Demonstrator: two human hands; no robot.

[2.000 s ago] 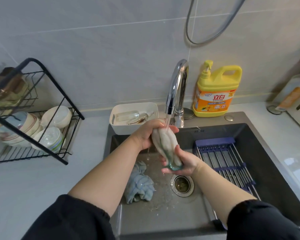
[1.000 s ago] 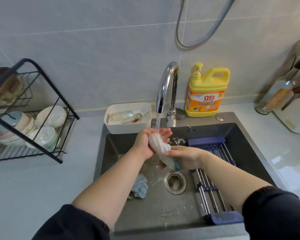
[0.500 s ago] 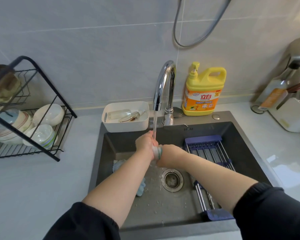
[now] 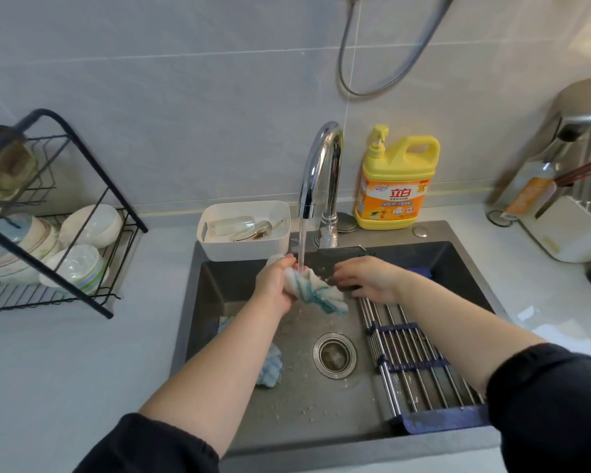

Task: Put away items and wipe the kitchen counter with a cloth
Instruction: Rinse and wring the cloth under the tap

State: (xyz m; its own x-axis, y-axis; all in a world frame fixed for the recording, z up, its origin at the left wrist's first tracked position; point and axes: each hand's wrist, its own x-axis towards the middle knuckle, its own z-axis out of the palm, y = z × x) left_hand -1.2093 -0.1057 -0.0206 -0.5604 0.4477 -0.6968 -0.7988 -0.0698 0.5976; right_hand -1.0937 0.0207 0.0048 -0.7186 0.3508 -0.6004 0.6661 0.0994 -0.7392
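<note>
My left hand (image 4: 273,281) is shut on a white cloth with teal stripes (image 4: 313,290), holding it bunched under the stream from the chrome faucet (image 4: 321,165). The cloth's loose end hangs toward the right over the dark sink (image 4: 464,268). My right hand (image 4: 369,278) lies palm down just right of the cloth, fingers spread, fingertips by its edge and gripping nothing. A crumpled light-blue cloth (image 4: 270,367) lies on the sink floor, partly hidden under my left forearm. The pale counter (image 4: 65,370) runs along both sides.
A steel-and-blue roll-up rack (image 4: 410,363) spans the sink's right half beside the drain (image 4: 335,355). A white tub (image 4: 243,247) and yellow detergent bottle (image 4: 396,186) stand behind. A black dish rack with bowls (image 4: 82,233) is left; a white utensil holder (image 4: 567,230) is right.
Both hands were clasped around the cloth half a second ago. My right hand has let go and moved right; the cloth has unfolded and now hangs from my left hand under the water.
</note>
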